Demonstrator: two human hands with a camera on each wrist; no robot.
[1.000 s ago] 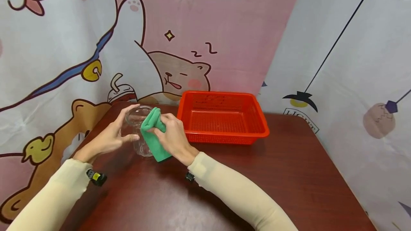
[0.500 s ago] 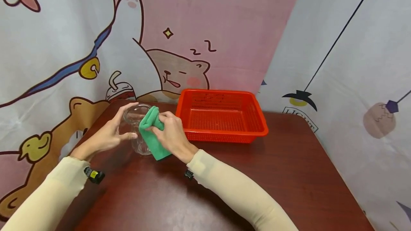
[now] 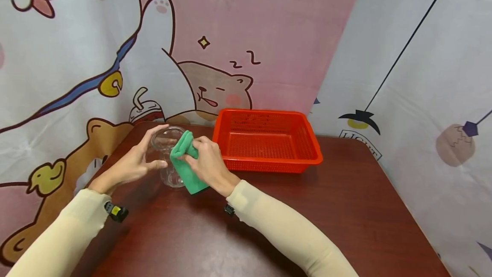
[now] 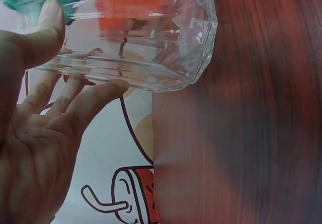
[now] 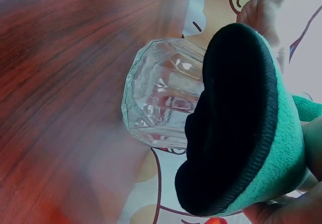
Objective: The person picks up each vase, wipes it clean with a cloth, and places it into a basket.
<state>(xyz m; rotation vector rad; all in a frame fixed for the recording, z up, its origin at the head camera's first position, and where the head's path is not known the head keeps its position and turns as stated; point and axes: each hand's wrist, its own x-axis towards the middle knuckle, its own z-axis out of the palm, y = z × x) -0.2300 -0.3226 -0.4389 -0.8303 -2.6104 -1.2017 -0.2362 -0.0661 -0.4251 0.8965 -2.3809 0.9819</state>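
Note:
A clear glass jar (image 3: 169, 175) with a faceted base stands upright at the table's left. My left hand (image 3: 134, 160) holds it from the left, thumb on the near side and fingers around the far side, as the left wrist view also shows. My right hand (image 3: 210, 163) grips a folded green cloth (image 3: 187, 170) against the right side of the jar, near its rim. In the right wrist view the dark underside of the cloth (image 5: 236, 113) hides the upper jar, while the jar's base (image 5: 156, 93) shows. Whether the base touches the table cannot be told.
A red perforated plastic basket (image 3: 265, 163) sits at the back of the dark reddish-brown table (image 3: 307, 208), right of my hands. A printed cartoon curtain (image 3: 284, 42) hangs behind the table's back edge and along its sides.

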